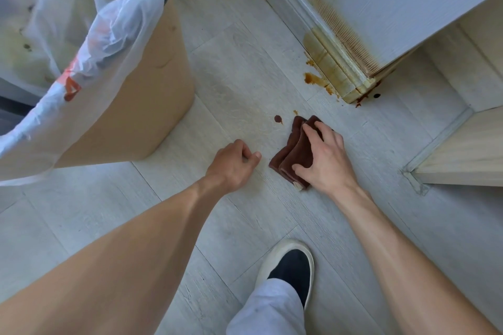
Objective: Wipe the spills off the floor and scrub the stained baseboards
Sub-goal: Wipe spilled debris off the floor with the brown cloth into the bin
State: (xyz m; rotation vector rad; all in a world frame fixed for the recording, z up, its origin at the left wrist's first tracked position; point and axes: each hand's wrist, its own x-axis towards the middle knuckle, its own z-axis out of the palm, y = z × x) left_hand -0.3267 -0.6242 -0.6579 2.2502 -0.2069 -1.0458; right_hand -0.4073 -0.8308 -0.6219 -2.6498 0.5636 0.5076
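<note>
My right hand (325, 156) lies spread on a folded brown cloth (295, 151), fingertips (309, 129) and thumb pressing its soft, napped layers flat to the floor (245, 68). My left hand (232, 164) hovers beside it with fingers curled in, holding nothing. Just beyond the cloth sit small round brown spills (278, 118) on pale wood-grain planks. Further out, the white moulded baseboard (336, 62) is streaked rusty yellow at its corner, with more drips below it. To my left stands a tan bin (141, 106) lined with a thin translucent bag (89, 35) bearing orange print I cannot read.
</note>
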